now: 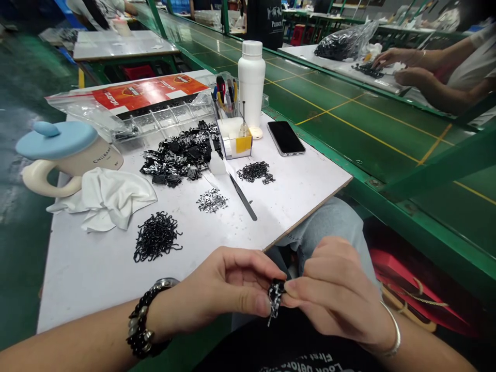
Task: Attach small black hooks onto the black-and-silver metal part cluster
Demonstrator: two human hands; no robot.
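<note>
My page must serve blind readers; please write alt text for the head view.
A person's left hand and right hand hold a small black and silver part at a white table. On it are piles of small pieces, tweezers, a phone and a blue-lidded mug.

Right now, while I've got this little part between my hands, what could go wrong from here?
The small black-and-silver part is held between your left hand and right hand, out past the table's edge, so a slip could drop it onto your lap or the floor. The loose pile of black hooks lies near your left hand and might get scattered. The tweezers lie beside the silver pieces; grabbing them carelessly could spread those.
</note>
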